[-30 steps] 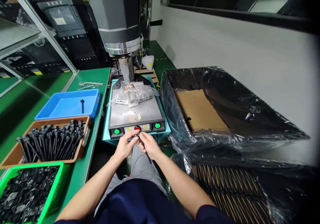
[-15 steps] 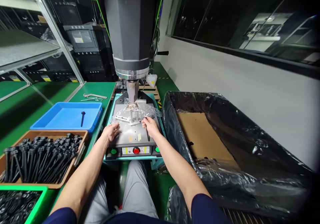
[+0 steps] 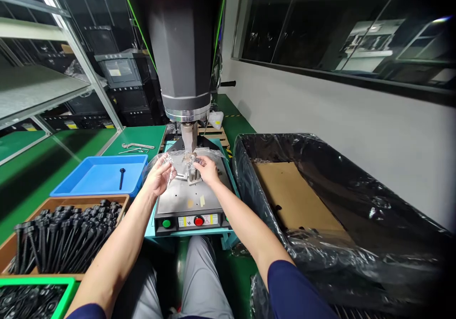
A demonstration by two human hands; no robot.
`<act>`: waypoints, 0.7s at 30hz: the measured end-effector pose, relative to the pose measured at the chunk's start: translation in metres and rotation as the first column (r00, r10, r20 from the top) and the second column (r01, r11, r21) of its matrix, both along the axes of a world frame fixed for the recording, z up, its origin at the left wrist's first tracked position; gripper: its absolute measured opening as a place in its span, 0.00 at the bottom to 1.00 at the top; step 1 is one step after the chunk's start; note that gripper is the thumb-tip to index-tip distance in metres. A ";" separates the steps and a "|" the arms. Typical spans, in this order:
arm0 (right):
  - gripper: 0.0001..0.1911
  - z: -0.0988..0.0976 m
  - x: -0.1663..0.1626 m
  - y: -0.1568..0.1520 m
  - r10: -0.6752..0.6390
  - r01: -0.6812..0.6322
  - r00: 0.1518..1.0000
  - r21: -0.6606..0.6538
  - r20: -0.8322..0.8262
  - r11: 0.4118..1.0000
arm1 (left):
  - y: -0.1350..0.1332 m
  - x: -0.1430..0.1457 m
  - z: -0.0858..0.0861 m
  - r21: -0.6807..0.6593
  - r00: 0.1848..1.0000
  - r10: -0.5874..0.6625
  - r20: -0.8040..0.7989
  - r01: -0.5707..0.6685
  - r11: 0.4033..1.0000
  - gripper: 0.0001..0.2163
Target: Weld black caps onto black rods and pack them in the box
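Observation:
Clear plastic film (image 3: 167, 159) drapes across the metal fixture (image 3: 193, 175) under the press head (image 3: 190, 136). My left hand (image 3: 159, 174) is closed on the film's left part, fingers bent around it. At the fixture's top, my right hand (image 3: 207, 169) has thumb and fingers pinched together. Something small and dark shows at those fingertips; its kind is hidden by the film and fingers. Both hands are above the grey machine plate (image 3: 178, 202), on either side of the fixture.
A red button (image 3: 198, 221) and a green button (image 3: 166, 224) line the machine's front. On the left stand a blue tray (image 3: 96, 176) with one black bolt-like part (image 3: 122, 178), a brown tray (image 3: 123, 209) of several more, and a green bin (image 3: 67, 290). A film-lined box (image 3: 245, 176) stands right.
My left hand has moved up and closed on the film. My right hand has moved up and left to the fixture; the black rod-like part hanging from it before no longer shows. The camera view has shifted slightly.

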State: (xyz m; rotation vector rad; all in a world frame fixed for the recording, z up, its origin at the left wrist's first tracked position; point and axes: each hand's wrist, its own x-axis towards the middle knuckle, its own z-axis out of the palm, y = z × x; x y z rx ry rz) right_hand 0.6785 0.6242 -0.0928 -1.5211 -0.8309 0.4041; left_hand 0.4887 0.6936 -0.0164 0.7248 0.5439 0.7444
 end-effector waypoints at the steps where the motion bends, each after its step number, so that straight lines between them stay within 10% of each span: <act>1: 0.16 0.003 0.002 0.002 -0.018 0.019 0.999 -0.008 0.048 1.000 | 0.002 0.002 0.002 0.016 1.000 0.003 0.005 -0.003 1.000 0.24; 21: 0.04 0.013 0.024 0.041 0.260 -0.263 0.955 -0.003 -0.141 0.965 | 0.030 0.010 0.013 0.091 0.995 0.023 -0.092 -0.015 0.996 0.23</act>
